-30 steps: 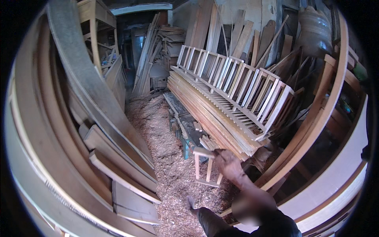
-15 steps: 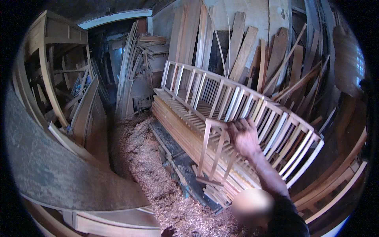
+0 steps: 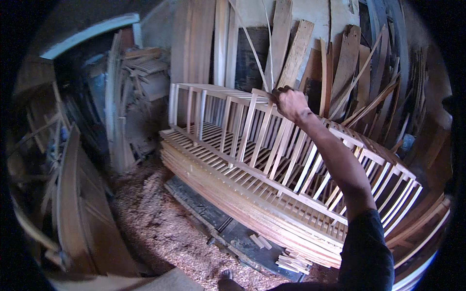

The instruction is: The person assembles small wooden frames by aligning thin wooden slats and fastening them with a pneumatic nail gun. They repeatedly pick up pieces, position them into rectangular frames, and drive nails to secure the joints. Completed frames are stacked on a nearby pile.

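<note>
Right hand [image 3: 290,103], raised from floor level a second ago, now grips closed on the slatted wooden frame [image 3: 264,127] atop the frame stack [image 3: 252,194]; left hand unseen.

Dim workshop, planks [image 3: 284,46] vs back wall, sawdust floor [image 3: 160,218], lumber stacks left [image 3: 141,82]

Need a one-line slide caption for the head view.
Right hand grips the top rail of a slatted wooden frame standing on a stack of similar frames, planks leaning behind, sawdust floor.
</note>
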Demonstrator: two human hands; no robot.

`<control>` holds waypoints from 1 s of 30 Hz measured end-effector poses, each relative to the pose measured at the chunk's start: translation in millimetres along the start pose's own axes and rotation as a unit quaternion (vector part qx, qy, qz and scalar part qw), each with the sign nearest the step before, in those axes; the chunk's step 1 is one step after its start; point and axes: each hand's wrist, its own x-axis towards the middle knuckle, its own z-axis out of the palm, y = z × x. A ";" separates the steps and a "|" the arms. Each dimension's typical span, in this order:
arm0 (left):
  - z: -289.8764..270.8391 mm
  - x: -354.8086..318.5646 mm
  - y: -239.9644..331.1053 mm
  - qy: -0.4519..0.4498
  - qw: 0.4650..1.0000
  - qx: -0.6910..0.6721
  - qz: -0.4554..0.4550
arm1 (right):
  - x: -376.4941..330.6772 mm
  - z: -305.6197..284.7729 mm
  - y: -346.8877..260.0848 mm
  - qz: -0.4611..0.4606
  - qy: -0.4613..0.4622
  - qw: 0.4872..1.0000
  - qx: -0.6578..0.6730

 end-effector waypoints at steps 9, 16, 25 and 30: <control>-22.3 143.0 106.2 -0.103 0.987 0.119 -0.042 | 40.7 98.9 9.9 0.005 -0.046 0.998 -0.051; -20.0 168.4 121.8 -0.142 0.975 0.155 -0.068 | 25.1 98.8 2.6 0.000 -0.073 0.994 -0.080; -26.1 188.0 125.9 -0.170 0.963 0.189 -0.089 | 9.5 120.9 2.4 0.056 -0.116 0.991 -0.044; -28.1 197.9 128.7 -0.183 0.957 0.204 -0.097 | 4.8 124.5 6.3 0.068 -0.131 0.987 -0.068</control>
